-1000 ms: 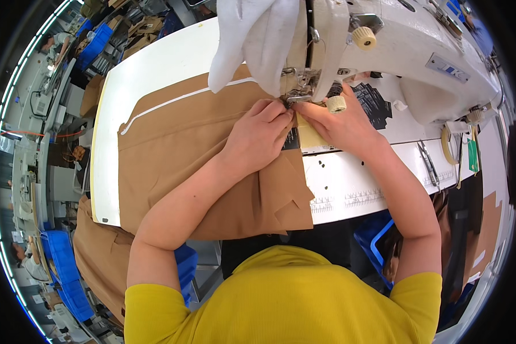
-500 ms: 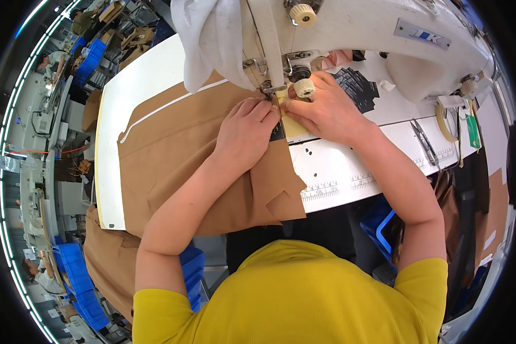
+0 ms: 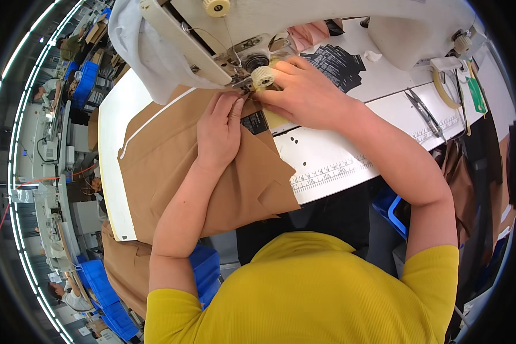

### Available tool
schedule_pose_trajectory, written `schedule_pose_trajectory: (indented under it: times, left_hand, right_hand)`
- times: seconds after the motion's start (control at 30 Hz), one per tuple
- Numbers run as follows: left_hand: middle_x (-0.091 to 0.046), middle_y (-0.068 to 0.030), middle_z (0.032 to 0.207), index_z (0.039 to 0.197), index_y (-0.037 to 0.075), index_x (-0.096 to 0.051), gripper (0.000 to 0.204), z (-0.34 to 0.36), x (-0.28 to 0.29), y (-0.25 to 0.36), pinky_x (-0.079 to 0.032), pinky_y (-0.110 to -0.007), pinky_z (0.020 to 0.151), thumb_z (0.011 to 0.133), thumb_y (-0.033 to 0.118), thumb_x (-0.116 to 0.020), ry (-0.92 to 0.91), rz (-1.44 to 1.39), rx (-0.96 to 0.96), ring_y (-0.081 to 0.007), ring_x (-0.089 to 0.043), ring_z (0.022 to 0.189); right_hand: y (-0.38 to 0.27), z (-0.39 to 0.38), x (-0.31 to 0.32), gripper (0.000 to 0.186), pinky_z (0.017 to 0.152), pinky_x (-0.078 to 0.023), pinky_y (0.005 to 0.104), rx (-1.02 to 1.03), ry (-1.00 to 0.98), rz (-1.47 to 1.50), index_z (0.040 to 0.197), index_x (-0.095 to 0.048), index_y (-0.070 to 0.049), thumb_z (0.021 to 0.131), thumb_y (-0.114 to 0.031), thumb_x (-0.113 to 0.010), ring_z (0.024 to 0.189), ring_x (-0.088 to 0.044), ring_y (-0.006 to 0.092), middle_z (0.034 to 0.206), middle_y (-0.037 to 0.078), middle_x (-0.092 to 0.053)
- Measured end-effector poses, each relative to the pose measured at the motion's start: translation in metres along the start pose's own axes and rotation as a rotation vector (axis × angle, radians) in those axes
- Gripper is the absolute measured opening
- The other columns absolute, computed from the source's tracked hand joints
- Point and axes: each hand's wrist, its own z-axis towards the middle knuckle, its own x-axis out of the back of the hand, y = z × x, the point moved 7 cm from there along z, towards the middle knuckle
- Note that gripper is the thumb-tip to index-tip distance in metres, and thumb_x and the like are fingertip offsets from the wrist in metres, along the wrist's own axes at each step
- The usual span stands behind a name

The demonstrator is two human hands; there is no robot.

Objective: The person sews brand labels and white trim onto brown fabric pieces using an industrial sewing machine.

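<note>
Brown fabric with a white strip along its far edge lies spread over the white machine table. My left hand rests on it, fingers together and pinching the cloth beside the presser foot of a white sewing machine. A black label with pale print lies on the cloth just right of that hand. My right hand is closed, its fingers curled at the needle area behind a cream knob. Its fingertips are partly hidden, so what they grip cannot be made out.
A pile of black labels and pink cloth lie behind my right hand. Tweezers and a tape roll sit at the right. White cloth hangs from the machine. Blue bins and other people are at the left.
The view has shifted and tilted, moving the machine up and left in the picture. My left hand has drawn away from the label, which now shows more. Both hands remain by the needle.
</note>
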Motion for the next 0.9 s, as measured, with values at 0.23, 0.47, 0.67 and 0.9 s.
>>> schedule_pose_trajectory:
  times: [0.23,0.47,0.67,0.9]
  left_hand:
    - [-0.062,-0.0136,0.092,0.098,0.001,-0.060,0.014,0.001,0.001,-0.002,-0.047,-0.034,0.074,0.096,0.012,-0.053,0.005,-0.022,0.039,-0.0301,-0.058,0.081]
    - [-0.061,-0.0149,0.091,0.096,0.002,-0.059,0.011,0.002,0.001,-0.005,-0.047,-0.039,0.067,0.094,0.012,-0.055,0.037,-0.054,0.012,-0.0368,-0.058,0.077]
    - [-0.062,-0.0147,0.091,0.097,0.001,-0.059,0.011,-0.001,-0.001,-0.008,-0.048,-0.037,0.070,0.094,0.011,-0.055,0.056,-0.071,0.007,-0.0348,-0.059,0.080]
    - [-0.062,-0.0142,0.092,0.097,0.002,-0.059,0.011,-0.001,0.000,-0.008,-0.049,-0.042,0.069,0.093,0.012,-0.056,0.067,-0.085,0.020,-0.0355,-0.060,0.081]
  right_hand:
    - [-0.004,0.001,0.001,0.010,0.088,-0.038,0.0358,-0.028,-0.019,-0.056,0.088,-0.068,-0.012,0.083,-0.017,-0.061,0.096,-0.053,0.0181,0.088,0.002,-0.054]
    - [-0.009,0.005,0.000,0.016,0.091,-0.038,0.0362,-0.049,-0.076,-0.149,0.092,-0.069,-0.010,0.081,-0.015,-0.058,0.096,-0.053,0.0194,0.088,0.003,-0.054]
    - [-0.010,0.002,-0.004,0.017,0.090,-0.038,0.0366,-0.031,-0.059,-0.127,0.092,-0.070,-0.010,0.081,-0.015,-0.058,0.096,-0.053,0.0194,0.089,0.002,-0.055]
    - [-0.019,0.011,0.003,0.013,0.089,-0.040,0.0368,-0.023,-0.073,-0.164,0.087,-0.069,-0.010,0.078,-0.013,-0.060,0.091,-0.056,0.0188,0.084,0.002,-0.058]
